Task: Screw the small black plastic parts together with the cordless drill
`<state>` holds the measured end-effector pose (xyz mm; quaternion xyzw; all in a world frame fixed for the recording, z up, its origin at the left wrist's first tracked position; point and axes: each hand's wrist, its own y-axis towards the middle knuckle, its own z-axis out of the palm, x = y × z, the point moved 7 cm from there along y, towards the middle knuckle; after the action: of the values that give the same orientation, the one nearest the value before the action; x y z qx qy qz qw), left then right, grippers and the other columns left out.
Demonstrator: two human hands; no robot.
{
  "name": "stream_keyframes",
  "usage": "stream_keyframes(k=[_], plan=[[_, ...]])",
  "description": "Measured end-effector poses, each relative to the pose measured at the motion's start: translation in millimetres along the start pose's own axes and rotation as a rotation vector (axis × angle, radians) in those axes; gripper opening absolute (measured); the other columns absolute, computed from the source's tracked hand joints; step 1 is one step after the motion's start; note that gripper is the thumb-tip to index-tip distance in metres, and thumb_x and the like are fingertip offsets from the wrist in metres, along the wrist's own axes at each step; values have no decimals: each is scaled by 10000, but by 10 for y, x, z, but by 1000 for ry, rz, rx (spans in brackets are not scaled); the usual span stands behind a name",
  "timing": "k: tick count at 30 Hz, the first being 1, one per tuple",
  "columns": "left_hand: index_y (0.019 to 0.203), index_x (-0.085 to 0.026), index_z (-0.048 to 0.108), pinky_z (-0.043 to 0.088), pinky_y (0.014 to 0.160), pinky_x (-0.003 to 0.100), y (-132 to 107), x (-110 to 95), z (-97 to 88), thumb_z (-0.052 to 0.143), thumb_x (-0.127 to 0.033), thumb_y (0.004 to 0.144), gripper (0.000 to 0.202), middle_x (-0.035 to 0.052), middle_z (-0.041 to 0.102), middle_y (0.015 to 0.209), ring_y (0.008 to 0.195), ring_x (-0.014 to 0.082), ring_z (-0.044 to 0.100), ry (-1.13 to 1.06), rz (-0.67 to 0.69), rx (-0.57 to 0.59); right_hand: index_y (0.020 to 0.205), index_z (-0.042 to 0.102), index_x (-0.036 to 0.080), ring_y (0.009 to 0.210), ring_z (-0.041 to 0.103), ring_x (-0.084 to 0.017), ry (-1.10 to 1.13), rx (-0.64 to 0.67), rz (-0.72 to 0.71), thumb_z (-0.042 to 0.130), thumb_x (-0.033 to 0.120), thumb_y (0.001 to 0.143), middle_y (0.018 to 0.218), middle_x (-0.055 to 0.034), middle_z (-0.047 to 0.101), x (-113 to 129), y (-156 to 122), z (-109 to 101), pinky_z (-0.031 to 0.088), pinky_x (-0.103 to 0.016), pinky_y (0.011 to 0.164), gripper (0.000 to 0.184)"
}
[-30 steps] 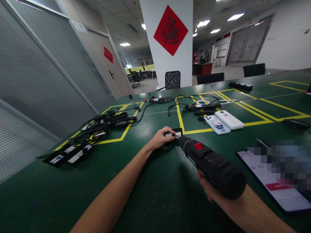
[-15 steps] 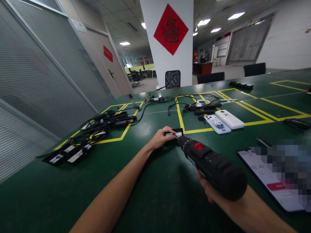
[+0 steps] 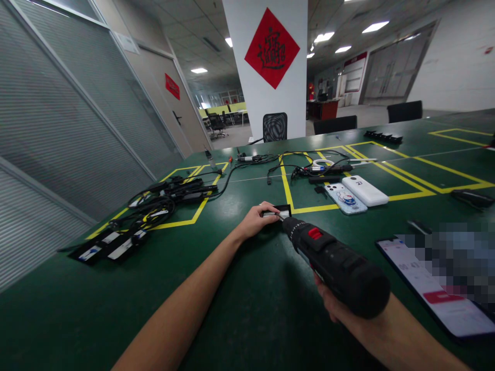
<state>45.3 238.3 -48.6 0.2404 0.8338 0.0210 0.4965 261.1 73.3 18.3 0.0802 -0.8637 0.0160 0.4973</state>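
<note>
My left hand reaches out over the green table and its fingers close on the near edge of a small black part, holding it flat. My right hand is wrapped round the grip of a black power screwdriver with a red switch. The screwdriver's bit points away from me and its tip touches the small black part, right beside my left fingers. Most of my right hand is hidden under the tool's body.
A smartphone and a white device lie inside yellow floor-tape squares ahead. Tangled black cables and adapters lie at the left, flat black parts nearer. A lit tablet lies at the right. Chairs stand beyond the table.
</note>
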Motion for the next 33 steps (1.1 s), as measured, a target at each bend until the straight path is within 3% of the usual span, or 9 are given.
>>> stream_keyframes(k=[10, 33], plan=[[942, -193, 677, 397, 911, 333, 8, 7, -12, 631, -302, 749, 227, 54, 595, 1033, 989, 203, 546, 23, -5, -8, 1033, 643, 263, 887, 654, -235, -13, -15, -23, 617, 244, 641, 847, -11, 703, 162, 41, -8, 554, -333, 765, 394], [948, -195, 678, 395, 900, 336, 5, 9, -17, 639, -317, 739, 245, 54, 590, 1047, 988, 206, 546, 33, -19, 2, 1000, 648, 257, 843, 661, -225, -52, 27, 22, 610, 279, 657, 776, -4, 696, 44, 14, 35, 551, -317, 753, 346]])
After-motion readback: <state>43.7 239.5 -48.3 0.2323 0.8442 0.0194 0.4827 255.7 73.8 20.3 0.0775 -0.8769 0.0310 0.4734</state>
